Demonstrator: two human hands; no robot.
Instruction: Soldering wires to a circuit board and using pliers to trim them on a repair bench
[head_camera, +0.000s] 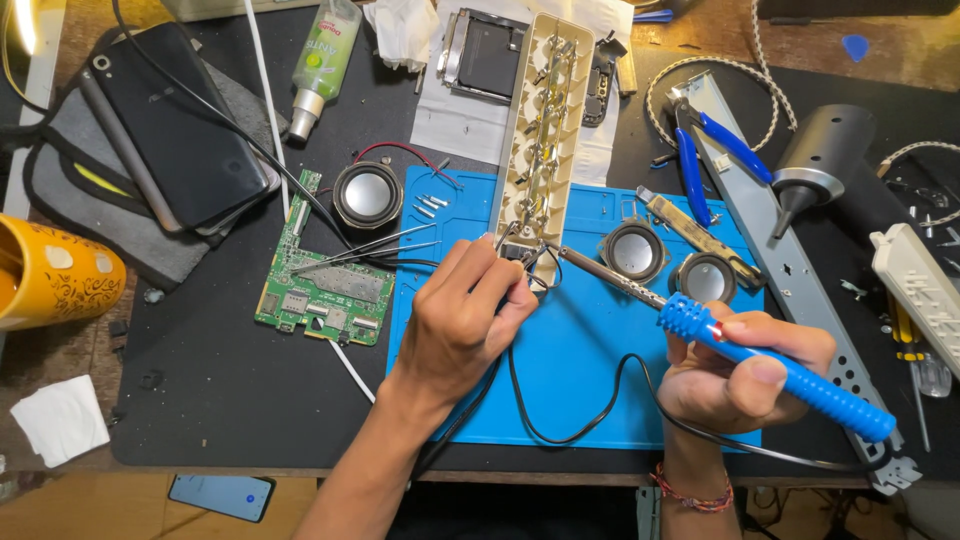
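My right hand (745, 375) grips a blue-handled soldering iron (790, 375); its metal tip reaches left to the near end of a long beige power-strip body (545, 120) lying opened on a blue work mat (585, 390). My left hand (465, 315) pinches black wires (530, 275) at that same end, right beside the iron's tip. The iron's black cord (570, 425) loops across the mat under both hands.
A green circuit board (320, 285) and tweezers lie left of the mat. Small round speakers (367, 193) sit around it. Blue-handled pliers (700, 160), a metal rail, a yellow mug (50, 275), a phone (165, 120), a spray bottle and a white power-strip cover (925, 290) crowd the edges.
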